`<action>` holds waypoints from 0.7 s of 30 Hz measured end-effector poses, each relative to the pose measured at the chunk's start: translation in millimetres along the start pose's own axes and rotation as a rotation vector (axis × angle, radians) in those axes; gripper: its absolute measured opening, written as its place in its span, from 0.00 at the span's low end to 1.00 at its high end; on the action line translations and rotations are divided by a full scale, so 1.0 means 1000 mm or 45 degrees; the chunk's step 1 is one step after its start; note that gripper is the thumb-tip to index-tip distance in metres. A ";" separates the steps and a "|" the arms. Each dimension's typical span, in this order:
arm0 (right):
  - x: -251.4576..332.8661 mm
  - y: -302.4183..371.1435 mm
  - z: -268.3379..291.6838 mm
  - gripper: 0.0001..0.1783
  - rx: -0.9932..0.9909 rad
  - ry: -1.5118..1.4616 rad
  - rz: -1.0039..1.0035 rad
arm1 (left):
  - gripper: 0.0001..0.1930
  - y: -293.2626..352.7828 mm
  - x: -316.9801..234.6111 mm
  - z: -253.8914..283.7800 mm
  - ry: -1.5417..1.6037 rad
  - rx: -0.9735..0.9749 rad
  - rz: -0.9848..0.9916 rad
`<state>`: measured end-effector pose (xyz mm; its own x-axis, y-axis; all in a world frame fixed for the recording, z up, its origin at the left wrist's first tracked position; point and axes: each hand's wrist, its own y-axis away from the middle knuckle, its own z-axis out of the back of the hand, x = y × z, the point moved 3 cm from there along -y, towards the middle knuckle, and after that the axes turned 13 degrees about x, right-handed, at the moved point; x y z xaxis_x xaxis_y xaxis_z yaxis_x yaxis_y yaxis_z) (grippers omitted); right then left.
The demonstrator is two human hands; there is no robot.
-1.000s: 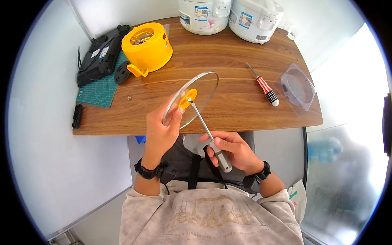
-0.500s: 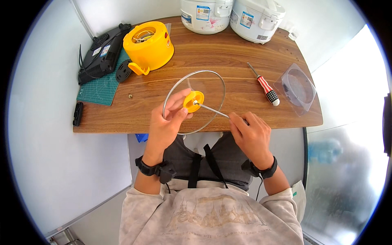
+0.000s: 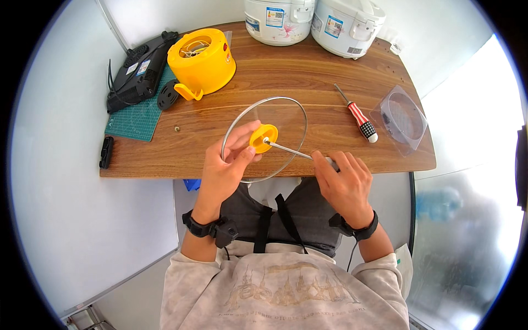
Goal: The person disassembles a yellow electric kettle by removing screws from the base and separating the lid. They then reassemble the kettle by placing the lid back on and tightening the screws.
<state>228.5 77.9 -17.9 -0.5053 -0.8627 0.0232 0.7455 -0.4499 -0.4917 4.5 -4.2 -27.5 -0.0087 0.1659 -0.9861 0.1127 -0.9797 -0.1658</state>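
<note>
Over the table's near edge, a round glass lid (image 3: 289, 118) with a metal rim is tilted up. My left hand (image 3: 226, 169) grips the yellow knob (image 3: 268, 132) at its middle, thumb on the near side and fingers around the far side. The knob is cup-shaped, with its hollow turned toward the right. My right hand (image 3: 346, 184) is closed on a screwdriver (image 3: 291, 150), and its handle is mostly hidden in the fingers. From there the metal shaft slants up and left, its tip at the centre of the knob.
On the wooden table (image 3: 264, 71) are a yellow round appliance housing (image 3: 206, 69) with wires inside, a black device (image 3: 135, 80), a green cutting mat (image 3: 135, 122), a red-and-white-handled screwdriver (image 3: 360, 118) and a clear plastic package (image 3: 404, 118). Two white rice cookers (image 3: 278, 25) stand at the back.
My right hand has shifted slightly right, with a little more of the screwdriver's handle showing. The lid and knob sit almost where they were.
</note>
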 end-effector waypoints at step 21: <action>-0.003 -0.005 0.010 0.25 0.082 0.149 0.072 | 0.22 0.004 -0.008 -0.006 -0.135 0.051 0.120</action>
<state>230.6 80.4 -7.3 -0.5060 -0.8559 -0.1069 0.7990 -0.4183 -0.4320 11.3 -9.0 -19.8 -0.1050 0.0619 -0.9925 0.0779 -0.9945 -0.0703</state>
